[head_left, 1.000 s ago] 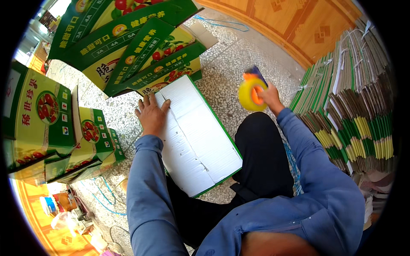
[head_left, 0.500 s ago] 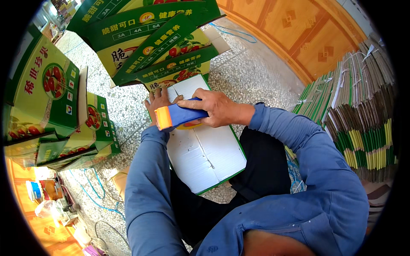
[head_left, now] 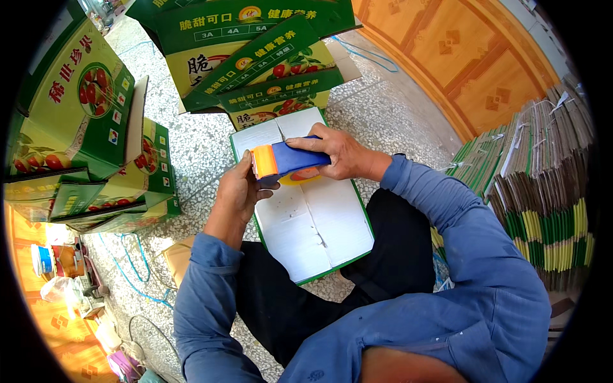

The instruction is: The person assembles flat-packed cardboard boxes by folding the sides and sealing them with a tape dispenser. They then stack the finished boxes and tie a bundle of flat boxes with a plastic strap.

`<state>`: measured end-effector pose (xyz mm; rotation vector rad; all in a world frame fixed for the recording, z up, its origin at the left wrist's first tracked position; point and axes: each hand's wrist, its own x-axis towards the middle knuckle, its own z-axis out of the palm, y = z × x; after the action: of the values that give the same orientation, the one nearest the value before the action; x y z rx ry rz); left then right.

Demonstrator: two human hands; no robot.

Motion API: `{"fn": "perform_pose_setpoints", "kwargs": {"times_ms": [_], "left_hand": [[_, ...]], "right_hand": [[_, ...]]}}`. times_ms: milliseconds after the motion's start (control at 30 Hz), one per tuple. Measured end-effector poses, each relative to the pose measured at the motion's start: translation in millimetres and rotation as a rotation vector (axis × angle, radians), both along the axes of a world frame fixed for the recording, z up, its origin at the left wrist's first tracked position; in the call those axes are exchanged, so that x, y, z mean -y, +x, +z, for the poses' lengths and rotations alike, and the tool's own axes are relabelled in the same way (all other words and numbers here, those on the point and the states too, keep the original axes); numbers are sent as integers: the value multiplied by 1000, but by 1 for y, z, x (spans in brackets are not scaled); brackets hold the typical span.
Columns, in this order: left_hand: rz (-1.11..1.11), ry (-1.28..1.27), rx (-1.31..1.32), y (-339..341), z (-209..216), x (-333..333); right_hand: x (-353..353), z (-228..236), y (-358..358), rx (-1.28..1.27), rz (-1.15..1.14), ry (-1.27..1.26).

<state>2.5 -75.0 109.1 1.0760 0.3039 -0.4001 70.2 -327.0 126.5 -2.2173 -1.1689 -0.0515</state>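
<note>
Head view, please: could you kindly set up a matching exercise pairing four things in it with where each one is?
Things:
1. tape dispenser
2. white carton
3. stack of flattened cartons
4. wooden door

Places:
A. bundled on edge at the person's right
B. held in both hands above the lap
C. top right, beyond the speckled floor
D. lying on the lap and floor under the hands

Pairs: 1-B, 2-D, 3-A, 4-C. The right hand grips the dispenser's blue body; the left hand meets its orange end.
</note>
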Motion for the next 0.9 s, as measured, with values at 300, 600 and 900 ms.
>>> {"fn": "perform_pose_setpoints", "kwargs": {"times_ms": [300,600,900], "left_hand": [[102,-118,9,-3,-1,5],[194,444,206,-8,-9,-65],[51,-53,35,-13,-58,-87]], "right_hand": [[3,-1,2,-15,-11,40],[8,34,9,49,123,-181],[-18,25,32,-80,136,-46]]}}
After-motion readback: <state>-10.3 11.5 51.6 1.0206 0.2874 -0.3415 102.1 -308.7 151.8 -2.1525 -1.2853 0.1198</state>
